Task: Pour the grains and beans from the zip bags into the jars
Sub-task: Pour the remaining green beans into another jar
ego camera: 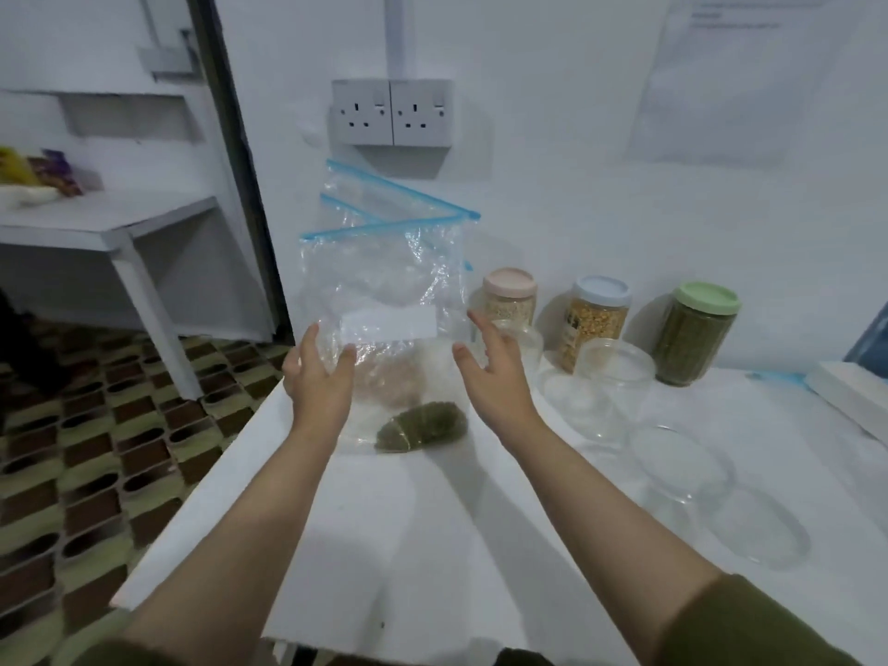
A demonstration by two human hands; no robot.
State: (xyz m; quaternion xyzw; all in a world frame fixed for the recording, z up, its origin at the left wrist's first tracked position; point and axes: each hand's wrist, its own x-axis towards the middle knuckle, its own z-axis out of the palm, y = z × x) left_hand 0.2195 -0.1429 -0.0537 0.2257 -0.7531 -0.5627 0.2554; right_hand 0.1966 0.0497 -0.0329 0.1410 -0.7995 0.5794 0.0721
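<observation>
Both hands are released, fingers spread. The left hand (319, 377) touches the lower left edge of the front zip bag (384, 290), the right hand (490, 372) hovers just beside its right edge. The clear bag stands at frame centre against the wall, blue-zipped, white-labelled, with brownish grain at the bottom. Lidded jars (596, 324) stand to the right.

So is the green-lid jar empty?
No, the green-lid jar is full of green grains almost up to its lid.
</observation>
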